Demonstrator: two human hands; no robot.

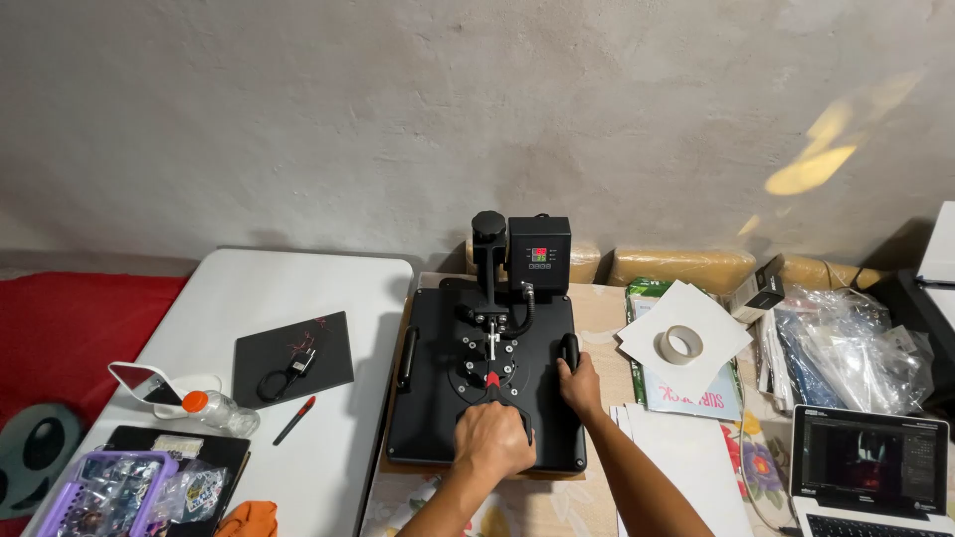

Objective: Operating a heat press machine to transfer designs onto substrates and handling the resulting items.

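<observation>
On the tan table by the wall sat 1 black heat press [484, 373], its top plate down flat and its control box [538, 244] at the back. The left hand [492, 441] was curled around the front lever [494, 396], fingers closed over it. The right hand [579, 381] gripped the side handle [570, 350] on the press's right edge; a matching handle [406, 356] showed on the left, so 2 side handles and 1 lever. The press looked heavy, rigid metal, unlikely to slip or flex, and best taken by those handles or the lever, since the plate may be hot.

Right of it lay 1 tape roll [680, 344] on white sheets [686, 333], clear bags [846, 343] and 1 open laptop [867, 472]. On the white table [298, 273] to the left were 1 black mat [291, 356], 1 red-tipped pen [294, 420], 1 bottle [219, 411] with an orange cap and 1 purple box [104, 492].
</observation>
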